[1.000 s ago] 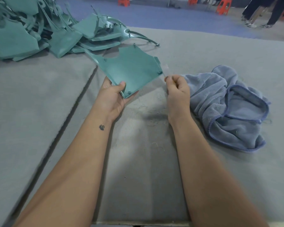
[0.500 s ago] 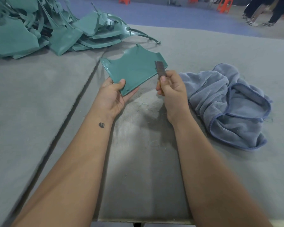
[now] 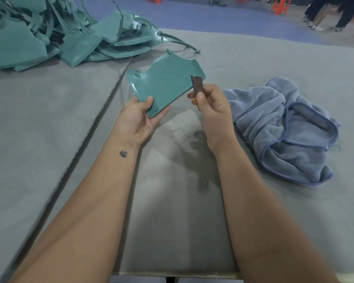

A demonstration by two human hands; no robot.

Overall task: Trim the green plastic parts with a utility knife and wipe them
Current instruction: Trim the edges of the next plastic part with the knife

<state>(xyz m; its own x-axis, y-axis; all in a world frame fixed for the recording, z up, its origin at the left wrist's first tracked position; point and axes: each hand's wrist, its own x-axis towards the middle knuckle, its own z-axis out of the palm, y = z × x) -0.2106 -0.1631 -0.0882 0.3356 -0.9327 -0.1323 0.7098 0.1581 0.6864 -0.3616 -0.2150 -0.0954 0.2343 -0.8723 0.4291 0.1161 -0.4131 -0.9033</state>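
Note:
A flat green plastic part (image 3: 164, 82) is held up over the grey table, my left hand (image 3: 137, 119) gripping its near corner with the thumb on top. My right hand (image 3: 213, 111) pinches a dark utility knife blade (image 3: 197, 84), whose tip lies against the part's right edge. A crumpled blue cloth (image 3: 290, 127) lies on the table just right of my right hand. Thin green shavings are scattered on the worn patch of mat (image 3: 182, 139) below my hands.
A big heap of green plastic parts (image 3: 49, 35) fills the far left of the table. A dark seam (image 3: 86, 137) runs diagonally across the grey felt surface. Orange stools (image 3: 278, 5) and people's legs (image 3: 325, 15) stand on the floor beyond the table.
My right hand turned the blade upright and brought it onto the part's right edge. My left hand tilted the part slightly; the view shifted a little.

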